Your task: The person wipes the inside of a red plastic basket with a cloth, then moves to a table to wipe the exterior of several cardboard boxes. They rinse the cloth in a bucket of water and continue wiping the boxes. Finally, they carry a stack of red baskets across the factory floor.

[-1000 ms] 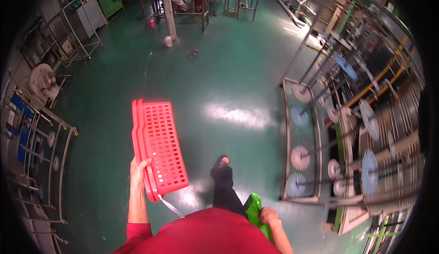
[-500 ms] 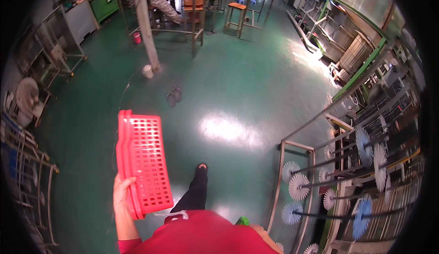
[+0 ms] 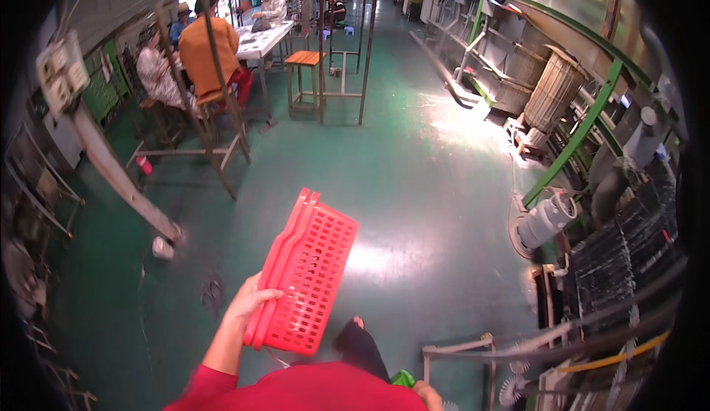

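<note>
Two nested red plastic baskets with square-holed sides are tipped on edge in front of me. My left hand is closed on their rims at the near left, with the thumb lying over the edge. The baskets hang above the floor, and nothing can be seen inside them. At the lower edge, my right hand shows only in part beside my red shirt, its fingers mostly hidden. Next to it is a bright green thing, too covered to name; I cannot tell whether that hand holds it.
Several people sit at a white table at the far left, behind a metal frame. A wooden stool stands near it. A leaning post and slippers are on the left. At right are a gas cylinder and a metal rack.
The view has swung and come forward. The baskets and my left hand now sit further right in view, tilted rightward. The rack with round brushes has slid toward the lower right.
</note>
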### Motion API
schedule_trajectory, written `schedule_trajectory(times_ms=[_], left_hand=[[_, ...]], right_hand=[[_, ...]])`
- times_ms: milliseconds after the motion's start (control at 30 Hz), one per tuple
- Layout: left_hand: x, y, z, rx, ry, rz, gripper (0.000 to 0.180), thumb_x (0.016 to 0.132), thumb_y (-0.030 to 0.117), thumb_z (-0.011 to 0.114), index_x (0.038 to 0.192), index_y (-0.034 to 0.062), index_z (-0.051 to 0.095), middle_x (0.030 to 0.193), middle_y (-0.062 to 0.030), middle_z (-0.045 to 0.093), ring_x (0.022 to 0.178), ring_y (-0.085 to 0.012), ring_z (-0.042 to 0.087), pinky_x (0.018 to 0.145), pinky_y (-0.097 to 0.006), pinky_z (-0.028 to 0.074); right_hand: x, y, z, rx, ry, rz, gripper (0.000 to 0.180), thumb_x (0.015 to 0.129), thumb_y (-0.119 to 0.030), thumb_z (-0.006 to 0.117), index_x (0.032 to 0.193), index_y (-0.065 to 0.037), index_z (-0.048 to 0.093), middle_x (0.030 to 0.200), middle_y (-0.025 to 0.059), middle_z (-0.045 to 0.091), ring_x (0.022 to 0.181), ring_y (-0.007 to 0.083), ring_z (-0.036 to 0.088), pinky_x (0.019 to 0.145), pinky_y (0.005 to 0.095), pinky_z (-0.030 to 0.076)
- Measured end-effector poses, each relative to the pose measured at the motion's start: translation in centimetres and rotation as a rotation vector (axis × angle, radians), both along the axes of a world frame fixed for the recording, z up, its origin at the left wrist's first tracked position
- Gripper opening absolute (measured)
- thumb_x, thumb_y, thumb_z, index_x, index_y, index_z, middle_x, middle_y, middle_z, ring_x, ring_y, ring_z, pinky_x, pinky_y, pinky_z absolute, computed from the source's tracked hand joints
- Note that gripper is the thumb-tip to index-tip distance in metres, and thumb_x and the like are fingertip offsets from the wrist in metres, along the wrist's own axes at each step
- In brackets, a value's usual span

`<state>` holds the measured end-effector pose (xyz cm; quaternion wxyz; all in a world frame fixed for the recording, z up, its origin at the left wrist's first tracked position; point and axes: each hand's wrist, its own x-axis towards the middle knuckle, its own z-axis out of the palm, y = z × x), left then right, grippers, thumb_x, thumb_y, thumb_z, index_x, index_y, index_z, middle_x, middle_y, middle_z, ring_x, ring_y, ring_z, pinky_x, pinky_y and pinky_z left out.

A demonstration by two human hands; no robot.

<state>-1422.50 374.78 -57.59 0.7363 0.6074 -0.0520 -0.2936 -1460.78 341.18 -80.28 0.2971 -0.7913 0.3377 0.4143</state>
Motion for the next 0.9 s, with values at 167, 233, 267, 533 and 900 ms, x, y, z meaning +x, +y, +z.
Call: schedule_trajectory(times_ms=[167,233,267,533,900], left_hand=[[19.4,-15.3,5.2,0.01,-0.049,-0.041,0.061,0.07,0.0,0.067,0.127,-0.0032,0.048,0.116,-0.0101,0.062,0.105,-0.0166,0.059,0.095,-0.03,0.044],[27.1,-21.0,5.4,-0.108,0.031,-0.036,0.06,0.069,0.001,0.067,0.126,-0.0042,0.048,0.114,-0.0119,0.062,0.103,-0.0193,0.061,0.093,-0.032,0.046],[31.2,-24.1,4.9,-0.192,0.035,-0.055,0.06,0.069,0.001,0.066,0.126,-0.0046,0.048,0.114,-0.0125,0.062,0.102,-0.0203,0.061,0.093,-0.033,0.046],[68.0,-56.8,1.7,-0.146,0.106,-0.411,0.06,0.074,0.004,0.065,0.131,-0.0032,0.045,0.121,-0.0105,0.058,0.108,-0.0169,0.056,0.095,-0.03,0.043],[114.0,-100.7,-5.0,-0.271,0.034,-0.327,0.058,0.077,0.006,0.065,0.13,-0.0019,0.045,0.116,-0.0095,0.06,0.103,-0.0156,0.058,0.091,-0.03,0.046]], right_hand=[[20.1,-16.2,4.7,0.088,0.152,0.147,0.041,0.076,-0.043,0.068,0.091,-0.005,0.071,0.094,0.0167,0.068,0.092,0.0285,0.065,0.08,0.0392,0.051],[28.4,-21.9,5.6,0.064,0.182,0.146,0.041,0.076,-0.043,0.067,0.092,-0.005,0.071,0.095,0.0169,0.068,0.093,0.0291,0.064,0.08,0.0397,0.051],[33.0,-24.8,5.5,0.049,0.188,0.141,0.042,0.076,-0.043,0.067,0.093,-0.005,0.071,0.096,0.017,0.068,0.094,0.0295,0.064,0.081,0.0399,0.051],[68.8,-47.7,7.6,-0.035,0.216,-0.044,0.045,0.076,-0.043,0.065,0.098,-0.004,0.069,0.1,0.018,0.067,0.099,0.0322,0.063,0.084,0.042,0.049],[114.5,-88.4,1.8,-0.216,-0.057,-0.081,0.045,0.076,-0.041,0.065,0.1,-0.003,0.068,0.1,0.0218,0.066,0.098,0.035,0.062,0.083,0.0419,0.049]])
